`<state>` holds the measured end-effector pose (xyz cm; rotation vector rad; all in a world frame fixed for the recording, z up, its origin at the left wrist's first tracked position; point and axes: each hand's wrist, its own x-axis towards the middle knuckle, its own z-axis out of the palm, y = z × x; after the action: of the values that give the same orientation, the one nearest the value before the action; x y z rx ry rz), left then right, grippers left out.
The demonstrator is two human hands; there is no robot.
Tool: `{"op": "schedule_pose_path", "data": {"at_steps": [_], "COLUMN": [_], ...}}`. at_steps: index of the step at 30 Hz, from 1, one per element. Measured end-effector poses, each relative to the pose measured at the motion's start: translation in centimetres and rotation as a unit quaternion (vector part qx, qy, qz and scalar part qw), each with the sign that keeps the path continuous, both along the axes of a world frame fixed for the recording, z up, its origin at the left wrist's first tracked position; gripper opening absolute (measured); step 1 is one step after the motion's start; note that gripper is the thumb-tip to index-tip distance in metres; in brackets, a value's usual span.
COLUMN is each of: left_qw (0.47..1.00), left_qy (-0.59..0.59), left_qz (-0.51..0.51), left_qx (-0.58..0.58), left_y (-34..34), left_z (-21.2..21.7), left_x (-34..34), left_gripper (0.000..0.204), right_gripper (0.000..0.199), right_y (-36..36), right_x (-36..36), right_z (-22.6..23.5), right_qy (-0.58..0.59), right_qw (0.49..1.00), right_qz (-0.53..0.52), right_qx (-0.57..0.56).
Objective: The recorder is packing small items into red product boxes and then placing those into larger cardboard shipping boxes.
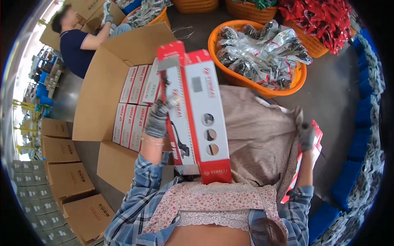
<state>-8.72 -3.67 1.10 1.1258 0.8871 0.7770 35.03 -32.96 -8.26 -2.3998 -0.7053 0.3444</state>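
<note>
My left hand [158,119], in a grey knit glove, is closed on the side of a long white-and-red printed carton [211,108]. The carton stands tilted in front of my body, with red end flaps sticking out at its top. My right hand [306,136], also gloved and slightly blurred, is out to the right and closed on another red-and-white carton [317,142]. My forearm hides part of that one. Left of my left hand, an open cardboard box [92,96] holds several upright white-and-red cartons [130,121] in two rows.
An orange basket [301,80] of bagged dark parts stands ahead, with red bagged items [320,20] beyond. Closed cardboard boxes [72,178] line the left. Blue bins [349,176] curve along the right. A co-worker [78,45] sits at the far left. Brown cloth [254,135] covers my lap.
</note>
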Motion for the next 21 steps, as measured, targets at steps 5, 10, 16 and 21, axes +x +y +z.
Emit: {"op": "schedule_pose_path", "data": {"at_steps": [5,10,16,21], "left_qw": [0.991,0.976,0.971,0.987], "left_qy": [-0.013,0.036,0.001,-0.048], "left_qz": [-0.129,-0.181,-0.157,-0.118], "left_qx": [0.032,0.112,0.18,0.099], "left_y": [-3.6,-3.2,-4.2,-2.3], "left_z": [-2.1,-1.7,-0.9,-0.1], "left_x": [7.5,5.7,11.9,9.2], "left_gripper": [0.03,0.028,0.032,0.035], "right_gripper": [0.015,0.022,0.043,0.077], "right_y": [-14.5,-0.9,6.5,11.4], "right_x": [1.9,-3.6,-5.5,-14.1], "right_z": [-20.0,-7.0,6.1,3.0], "right_qy": [0.236,-0.048,-0.16,-0.351], "right_qw": [0.971,0.997,0.932,0.824], "right_qz": [-0.027,0.046,0.312,0.437], "right_qx": [0.012,0.035,0.093,-0.085]}}
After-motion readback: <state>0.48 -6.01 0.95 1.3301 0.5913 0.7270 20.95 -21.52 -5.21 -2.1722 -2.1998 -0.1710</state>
